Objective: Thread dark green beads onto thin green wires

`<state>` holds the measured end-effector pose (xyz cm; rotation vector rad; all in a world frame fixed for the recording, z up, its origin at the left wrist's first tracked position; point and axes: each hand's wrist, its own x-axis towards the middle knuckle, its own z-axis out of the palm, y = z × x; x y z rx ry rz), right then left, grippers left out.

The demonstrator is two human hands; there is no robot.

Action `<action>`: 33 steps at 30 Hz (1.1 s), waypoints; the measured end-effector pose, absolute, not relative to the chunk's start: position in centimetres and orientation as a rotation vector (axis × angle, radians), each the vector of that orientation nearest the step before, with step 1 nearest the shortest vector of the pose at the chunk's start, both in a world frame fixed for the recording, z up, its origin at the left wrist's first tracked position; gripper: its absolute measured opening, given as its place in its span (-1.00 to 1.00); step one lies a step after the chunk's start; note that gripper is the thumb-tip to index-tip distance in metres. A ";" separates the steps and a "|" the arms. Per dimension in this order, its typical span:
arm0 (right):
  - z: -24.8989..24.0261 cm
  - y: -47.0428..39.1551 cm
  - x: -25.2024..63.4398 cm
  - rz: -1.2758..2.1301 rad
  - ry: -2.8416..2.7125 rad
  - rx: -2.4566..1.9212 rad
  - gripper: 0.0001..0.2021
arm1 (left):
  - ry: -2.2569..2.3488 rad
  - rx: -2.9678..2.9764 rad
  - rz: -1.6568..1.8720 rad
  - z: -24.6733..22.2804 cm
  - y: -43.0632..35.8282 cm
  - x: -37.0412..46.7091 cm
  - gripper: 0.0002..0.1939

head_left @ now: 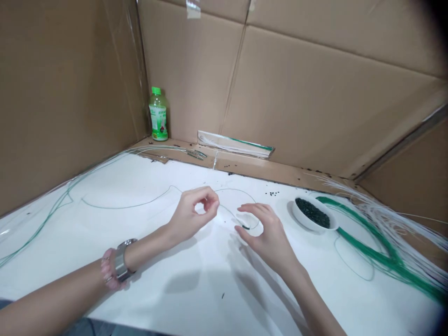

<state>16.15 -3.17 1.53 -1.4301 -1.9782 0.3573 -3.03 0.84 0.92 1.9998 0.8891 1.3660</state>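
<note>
My left hand pinches a thin green cord between thumb and fingertips, above the white table. The cord trails off to the left and also loops round to the right. Several small dark beads sit on the cord close to my right hand. That hand is open, its thumb and fingers curved apart around the beaded stretch; I see nothing gripped in it. Right of it stands a white bowl filled with dark green beads.
A green-capped bottle stands in the back left corner. Strung cords and a shallow tray lie along the cardboard wall. Bundled green cords and white strands spread on the right. Loose beads dot the table.
</note>
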 end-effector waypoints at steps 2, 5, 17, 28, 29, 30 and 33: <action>1.9 -3.4 15.9 0.590 -1.927 -1.253 -0.76 | 0.823 2.081 1.268 1.2 0.4 -2.4 -0.87; 2.3 -3.7 15.5 0.870 -1.726 -1.085 -0.87 | 0.753 2.130 1.156 2.1 0.1 -1.3 -0.83; 1.9 -3.5 16.0 0.909 -1.291 -1.010 -0.78 | 0.875 2.371 0.671 -0.4 15.3 10.3 -0.77; 2.8 -3.9 15.6 0.903 -1.315 -1.013 -0.81 | 0.817 2.519 0.368 -3.5 17.0 14.0 -0.72; 2.8 -3.9 15.7 0.900 -1.317 -1.011 -0.82 | 0.824 2.507 0.376 -3.5 16.9 14.1 -0.72; 2.9 -3.8 15.8 0.896 -1.315 -1.007 -0.82 | 0.833 2.490 0.390 -3.4 16.6 14.2 -0.72; 2.9 -3.6 16.2 0.884 -1.316 -1.008 -0.83 | 0.867 2.417 0.471 -3.0 15.7 14.1 -0.73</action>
